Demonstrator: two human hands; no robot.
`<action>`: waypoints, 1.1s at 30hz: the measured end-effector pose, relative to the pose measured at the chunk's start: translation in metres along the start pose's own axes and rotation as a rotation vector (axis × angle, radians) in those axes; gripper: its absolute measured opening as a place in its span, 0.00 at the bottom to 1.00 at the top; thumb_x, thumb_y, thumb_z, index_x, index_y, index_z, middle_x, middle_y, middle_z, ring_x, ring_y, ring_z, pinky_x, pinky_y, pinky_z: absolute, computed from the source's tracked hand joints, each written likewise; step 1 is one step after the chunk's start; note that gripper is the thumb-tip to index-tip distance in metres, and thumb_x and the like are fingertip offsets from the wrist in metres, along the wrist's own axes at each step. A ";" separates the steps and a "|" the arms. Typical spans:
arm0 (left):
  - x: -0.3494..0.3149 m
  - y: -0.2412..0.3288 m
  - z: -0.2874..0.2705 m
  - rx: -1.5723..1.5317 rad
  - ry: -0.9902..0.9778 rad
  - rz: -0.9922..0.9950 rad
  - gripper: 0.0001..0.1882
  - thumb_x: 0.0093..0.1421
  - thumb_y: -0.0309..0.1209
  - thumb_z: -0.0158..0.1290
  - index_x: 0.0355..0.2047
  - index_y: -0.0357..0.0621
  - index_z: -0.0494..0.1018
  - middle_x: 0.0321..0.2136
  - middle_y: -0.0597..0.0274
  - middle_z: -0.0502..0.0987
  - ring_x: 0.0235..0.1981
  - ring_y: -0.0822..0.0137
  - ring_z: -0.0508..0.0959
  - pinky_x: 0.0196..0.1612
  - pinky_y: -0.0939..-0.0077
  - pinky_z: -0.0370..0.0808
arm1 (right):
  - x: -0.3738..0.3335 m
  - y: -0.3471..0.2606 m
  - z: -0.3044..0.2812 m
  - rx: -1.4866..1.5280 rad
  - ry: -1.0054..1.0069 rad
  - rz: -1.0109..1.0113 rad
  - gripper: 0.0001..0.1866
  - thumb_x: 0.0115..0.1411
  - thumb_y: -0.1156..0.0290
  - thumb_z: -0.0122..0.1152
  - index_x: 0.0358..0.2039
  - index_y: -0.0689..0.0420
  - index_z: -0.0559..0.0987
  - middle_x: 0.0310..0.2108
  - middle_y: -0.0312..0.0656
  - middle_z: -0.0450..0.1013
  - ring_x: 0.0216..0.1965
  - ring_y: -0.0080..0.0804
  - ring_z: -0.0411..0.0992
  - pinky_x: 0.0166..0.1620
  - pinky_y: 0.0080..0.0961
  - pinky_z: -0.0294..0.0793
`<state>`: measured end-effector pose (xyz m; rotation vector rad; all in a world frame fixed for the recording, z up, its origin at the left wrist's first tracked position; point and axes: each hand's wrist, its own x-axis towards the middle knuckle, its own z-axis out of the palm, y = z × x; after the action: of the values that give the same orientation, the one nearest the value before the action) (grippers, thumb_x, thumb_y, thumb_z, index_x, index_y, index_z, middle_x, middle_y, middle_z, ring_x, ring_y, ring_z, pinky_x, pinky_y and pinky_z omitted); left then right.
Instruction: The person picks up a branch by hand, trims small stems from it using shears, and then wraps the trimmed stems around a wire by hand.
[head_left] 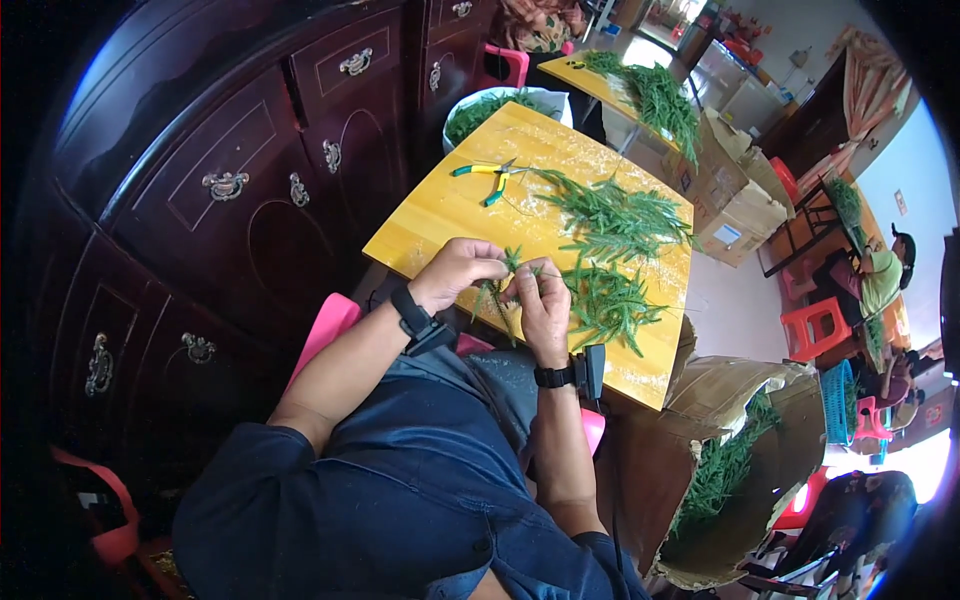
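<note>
Over the near edge of a yellow wooden table [420, 225], my two hands are close together on one small green artificial sprig [512, 262]. My left hand [462, 272] pinches it between thumb and fingertips. My right hand [541, 305] is closed on the same sprig, its fingertips almost meeting the left ones. Part of the sprig hangs below my fingers. On the table just beyond my right hand lie a smaller pile of green sprigs [612, 305] and a larger pile of green sprigs [625, 218]. Pliers [497, 178] with green and yellow handles rest near the far left.
Dark wooden cabinets [240, 190] stand along my left. A torn cardboard box [740, 470] holding greenery is at my right. Beyond the table are a white sack of greenery [490, 112], another cardboard box [735, 200] and a second table [585, 80]. People sit working at the far right.
</note>
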<state>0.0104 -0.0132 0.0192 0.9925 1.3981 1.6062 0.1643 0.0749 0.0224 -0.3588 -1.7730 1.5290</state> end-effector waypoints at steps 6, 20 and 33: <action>-0.001 0.001 -0.001 -0.635 -0.136 -0.224 0.03 0.58 0.28 0.59 0.34 0.49 0.78 0.29 0.73 0.77 0.27 0.76 0.75 0.35 0.75 0.71 | -0.001 -0.004 0.003 0.065 -0.007 0.020 0.10 0.70 0.70 0.50 0.31 0.60 0.72 0.20 0.36 0.72 0.24 0.21 0.72 0.32 0.20 0.72; -0.017 0.018 0.022 0.323 0.154 0.444 0.04 0.58 0.21 0.55 0.35 0.39 0.74 0.32 0.62 0.77 0.38 0.65 0.77 0.42 0.73 0.74 | -0.004 -0.004 -0.002 0.553 0.041 0.390 0.08 0.69 0.66 0.52 0.35 0.56 0.71 0.22 0.34 0.68 0.23 0.25 0.69 0.31 0.24 0.73; -0.007 0.009 0.002 -0.677 -0.501 -0.231 0.16 0.68 0.38 0.48 0.36 0.35 0.75 0.34 0.52 0.78 0.40 0.55 0.79 0.48 0.66 0.76 | -0.001 -0.018 -0.018 0.516 -0.179 0.305 0.09 0.71 0.67 0.50 0.33 0.57 0.71 0.22 0.37 0.71 0.27 0.26 0.72 0.35 0.23 0.72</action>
<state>0.0144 -0.0198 0.0279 0.7140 0.5400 1.3775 0.1821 0.0826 0.0391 -0.2446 -1.4209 2.2230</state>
